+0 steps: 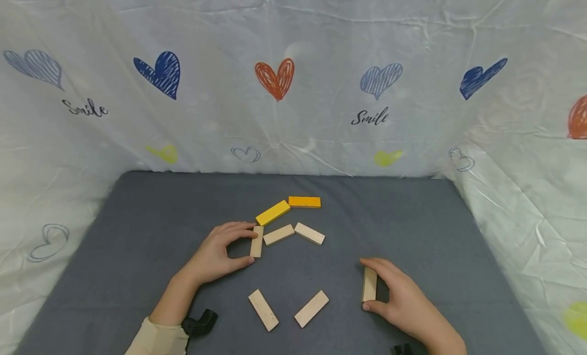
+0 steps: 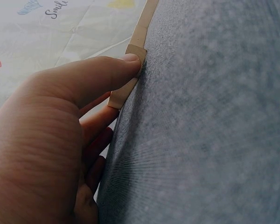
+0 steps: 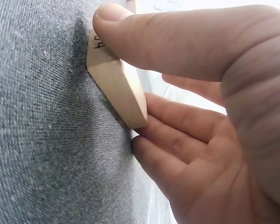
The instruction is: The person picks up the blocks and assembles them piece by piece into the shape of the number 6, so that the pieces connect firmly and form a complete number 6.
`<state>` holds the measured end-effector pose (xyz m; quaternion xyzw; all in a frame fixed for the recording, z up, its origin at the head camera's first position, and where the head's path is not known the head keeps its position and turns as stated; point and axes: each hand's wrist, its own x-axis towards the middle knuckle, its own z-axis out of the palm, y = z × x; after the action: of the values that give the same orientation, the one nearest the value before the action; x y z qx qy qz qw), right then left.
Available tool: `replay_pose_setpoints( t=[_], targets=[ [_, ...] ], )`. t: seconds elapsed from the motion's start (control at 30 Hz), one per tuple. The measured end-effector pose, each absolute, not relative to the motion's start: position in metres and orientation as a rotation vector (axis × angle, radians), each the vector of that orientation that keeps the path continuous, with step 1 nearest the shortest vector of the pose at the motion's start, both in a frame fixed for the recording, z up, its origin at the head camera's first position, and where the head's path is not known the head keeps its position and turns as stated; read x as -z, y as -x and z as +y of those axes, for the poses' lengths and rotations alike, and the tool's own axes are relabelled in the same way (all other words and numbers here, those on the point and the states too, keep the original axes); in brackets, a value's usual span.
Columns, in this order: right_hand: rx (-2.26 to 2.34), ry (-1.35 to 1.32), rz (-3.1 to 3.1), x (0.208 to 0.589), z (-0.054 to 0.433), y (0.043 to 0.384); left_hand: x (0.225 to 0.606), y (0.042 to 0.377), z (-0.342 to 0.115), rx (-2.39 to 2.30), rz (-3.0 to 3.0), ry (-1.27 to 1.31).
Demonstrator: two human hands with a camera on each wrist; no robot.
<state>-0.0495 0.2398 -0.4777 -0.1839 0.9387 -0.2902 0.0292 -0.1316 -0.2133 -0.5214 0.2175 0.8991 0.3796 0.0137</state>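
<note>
My left hand (image 1: 224, 250) pinches a plain wooden block (image 1: 257, 242) between thumb and fingers, and the block lies on the grey cloth. Right beside its upper end are another plain block (image 1: 278, 235) and a yellow block (image 1: 272, 213). In the left wrist view the thumb presses the near end of the held block (image 2: 127, 93). On the right side, my right hand (image 1: 399, 296) grips a second plain block (image 1: 369, 284) by its two ends. Dark marks show on that block's end (image 3: 101, 46) in the right wrist view, partly covered by the thumb.
An orange-yellow block (image 1: 304, 202) touches the yellow one at the back. A slanted plain block (image 1: 309, 234) lies in front of it. Two more plain blocks, one left (image 1: 263, 310) and one right (image 1: 312, 309), lie nearer the front. A heart-printed sheet (image 1: 321, 110) hangs behind the table.
</note>
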Motion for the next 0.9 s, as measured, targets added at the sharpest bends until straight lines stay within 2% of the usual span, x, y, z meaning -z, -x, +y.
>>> replay_pose_setpoints(
  t=[0.9],
  targets=[
    [0.954,0.646,2.876,0.480,0.225,0.072,0.521,0.130,-0.213,-1.173,2.813,-0.677]
  ],
)
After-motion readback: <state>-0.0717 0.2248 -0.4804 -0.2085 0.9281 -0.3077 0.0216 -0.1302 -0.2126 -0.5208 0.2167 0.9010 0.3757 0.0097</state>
